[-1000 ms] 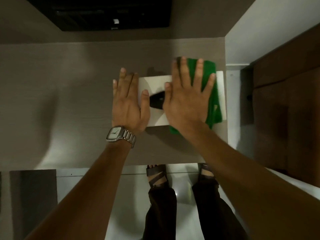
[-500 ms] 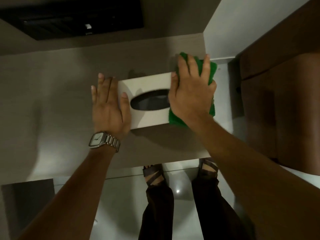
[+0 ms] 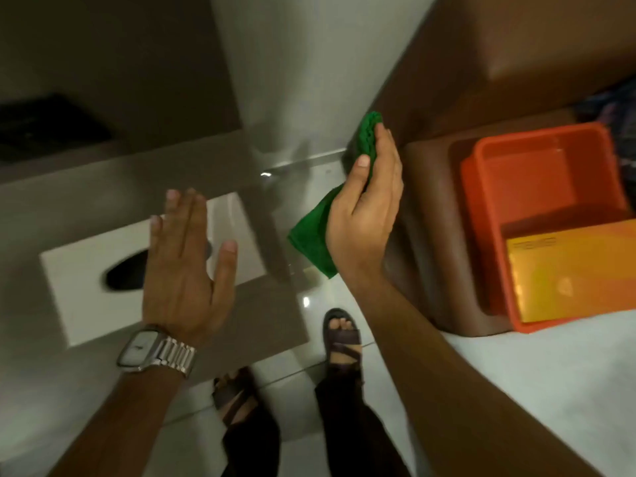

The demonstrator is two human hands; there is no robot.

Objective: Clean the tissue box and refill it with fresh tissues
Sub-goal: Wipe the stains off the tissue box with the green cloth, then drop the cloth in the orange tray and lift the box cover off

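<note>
A white tissue box with a dark oval slot lies on the grey-brown table. My left hand, fingers spread, hovers flat over the box's right half and hides part of the slot. My right hand is off the table's right edge, above the floor, gripping a folded green cloth that sticks out above and below the palm. An orange plastic tub at the right holds a yellow-orange tissue pack.
The tub sits on a brown cabinet. A white wall rises behind the gap between table and cabinet. My sandalled feet stand on glossy white tiles below. A dark panel is at the far left.
My right hand has lifted the green cloth off the box and carried it right, past the table edge. The left hand slid from the box's left end over its middle. The view swung right, revealing the tub.
</note>
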